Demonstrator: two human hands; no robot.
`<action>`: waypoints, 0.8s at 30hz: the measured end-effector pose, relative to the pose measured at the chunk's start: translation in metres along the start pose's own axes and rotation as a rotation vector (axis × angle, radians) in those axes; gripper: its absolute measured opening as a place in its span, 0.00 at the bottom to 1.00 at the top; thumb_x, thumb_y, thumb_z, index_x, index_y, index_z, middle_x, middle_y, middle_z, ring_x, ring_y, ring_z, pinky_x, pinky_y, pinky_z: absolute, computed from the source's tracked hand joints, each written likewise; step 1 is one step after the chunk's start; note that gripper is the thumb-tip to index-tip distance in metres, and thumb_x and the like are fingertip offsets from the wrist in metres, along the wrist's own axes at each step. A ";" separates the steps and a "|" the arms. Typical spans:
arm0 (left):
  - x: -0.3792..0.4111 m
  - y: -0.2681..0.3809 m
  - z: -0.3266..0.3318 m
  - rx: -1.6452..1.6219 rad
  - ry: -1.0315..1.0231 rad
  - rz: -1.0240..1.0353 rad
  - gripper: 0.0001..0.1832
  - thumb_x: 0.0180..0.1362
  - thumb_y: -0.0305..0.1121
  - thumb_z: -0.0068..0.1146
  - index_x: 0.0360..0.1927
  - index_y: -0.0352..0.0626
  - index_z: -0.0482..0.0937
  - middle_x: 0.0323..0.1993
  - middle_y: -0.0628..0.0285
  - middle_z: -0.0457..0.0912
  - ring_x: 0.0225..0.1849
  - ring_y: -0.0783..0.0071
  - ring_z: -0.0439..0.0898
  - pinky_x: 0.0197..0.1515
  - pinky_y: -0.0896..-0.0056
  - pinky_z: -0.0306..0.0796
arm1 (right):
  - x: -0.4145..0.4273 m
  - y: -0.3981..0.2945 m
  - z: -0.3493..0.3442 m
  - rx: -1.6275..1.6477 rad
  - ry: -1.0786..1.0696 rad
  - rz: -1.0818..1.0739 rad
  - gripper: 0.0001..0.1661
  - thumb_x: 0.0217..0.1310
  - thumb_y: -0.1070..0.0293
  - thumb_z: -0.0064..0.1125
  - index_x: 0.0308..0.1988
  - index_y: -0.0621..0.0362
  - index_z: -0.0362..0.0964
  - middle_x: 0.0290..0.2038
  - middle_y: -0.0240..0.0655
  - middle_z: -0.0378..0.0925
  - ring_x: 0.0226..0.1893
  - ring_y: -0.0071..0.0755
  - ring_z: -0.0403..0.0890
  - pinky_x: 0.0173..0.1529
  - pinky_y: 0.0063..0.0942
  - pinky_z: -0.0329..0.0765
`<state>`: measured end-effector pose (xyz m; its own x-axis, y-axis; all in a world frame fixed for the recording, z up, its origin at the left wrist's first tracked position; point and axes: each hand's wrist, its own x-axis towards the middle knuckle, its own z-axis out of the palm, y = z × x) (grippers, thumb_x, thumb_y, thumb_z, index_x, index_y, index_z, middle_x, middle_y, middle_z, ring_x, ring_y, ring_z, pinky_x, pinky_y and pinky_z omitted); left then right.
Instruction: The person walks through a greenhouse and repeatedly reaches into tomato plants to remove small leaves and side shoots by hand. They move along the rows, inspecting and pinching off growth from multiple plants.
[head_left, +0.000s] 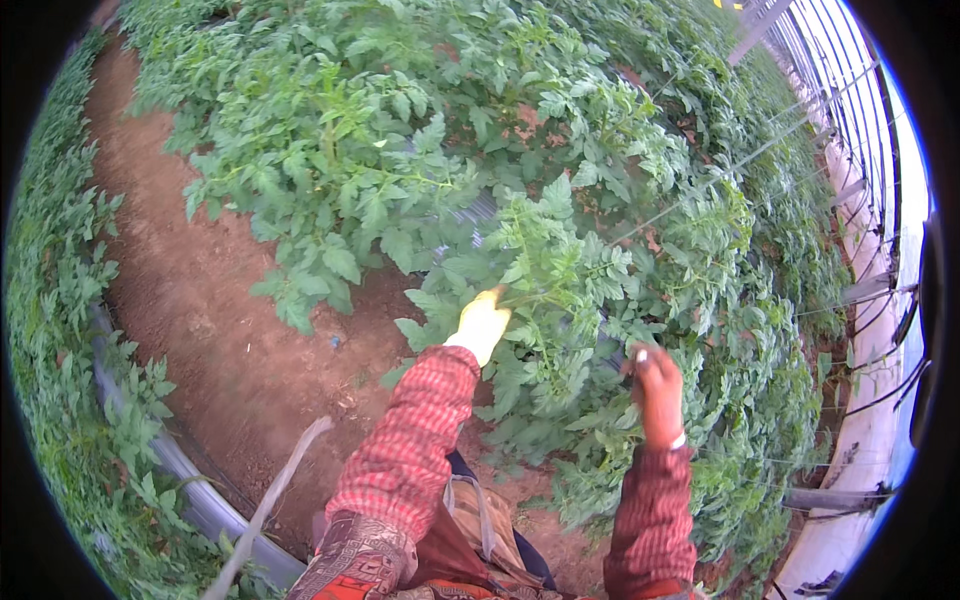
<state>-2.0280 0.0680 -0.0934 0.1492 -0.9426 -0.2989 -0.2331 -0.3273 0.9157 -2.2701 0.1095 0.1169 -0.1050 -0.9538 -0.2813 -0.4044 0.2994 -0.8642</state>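
My left hand (480, 324), in a pale yellow-white glove, reaches into a leafy tomato plant (551, 259). Its fingertips meet a thin stem among the leaves, but their grip is partly hidden. To the right, my bare right hand (658, 390) is raised in front of the foliage with its fingers curled. Something small and white shows at one finger of that hand. Blur and the angle hide whether it holds anything. Both arms wear red checked sleeves.
A brown soil path (202, 300) runs along the left, beside another plant row (52, 322) and silvery plastic sheeting (202, 510). A taut string (720, 176) crosses the plants. The greenhouse side wall (840, 495) stands at right. A tan cloth (491, 521) hangs at my waist.
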 end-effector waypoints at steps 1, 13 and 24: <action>0.009 -0.005 0.012 0.035 -0.044 -0.036 0.29 0.59 0.34 0.54 0.65 0.39 0.72 0.61 0.44 0.76 0.62 0.51 0.75 0.65 0.61 0.67 | 0.033 0.001 0.003 -0.095 0.065 -0.058 0.17 0.67 0.63 0.53 0.50 0.60 0.78 0.29 0.29 0.81 0.16 0.11 0.63 0.20 0.17 0.58; -0.022 0.020 0.021 -0.041 -0.371 -0.390 0.35 0.60 0.57 0.62 0.65 0.48 0.72 0.58 0.51 0.78 0.56 0.56 0.77 0.61 0.58 0.69 | 0.168 0.071 0.093 0.077 -0.880 -0.024 0.22 0.63 0.64 0.60 0.54 0.62 0.76 0.45 0.34 0.83 0.45 0.30 0.79 0.52 0.33 0.75; -0.054 -0.080 0.062 0.019 -0.167 0.171 0.35 0.58 0.34 0.55 0.71 0.44 0.63 0.51 0.48 0.79 0.54 0.49 0.77 0.57 0.54 0.71 | 0.036 0.110 0.090 0.113 -0.846 -0.582 0.12 0.59 0.70 0.55 0.43 0.58 0.78 0.47 0.42 0.79 0.49 0.40 0.81 0.48 0.36 0.80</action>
<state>-2.0769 0.1404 -0.1668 -0.0546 -0.9820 -0.1811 -0.2599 -0.1611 0.9521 -2.2365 0.1101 -0.0261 0.7709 -0.6363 0.0295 -0.0956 -0.1613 -0.9823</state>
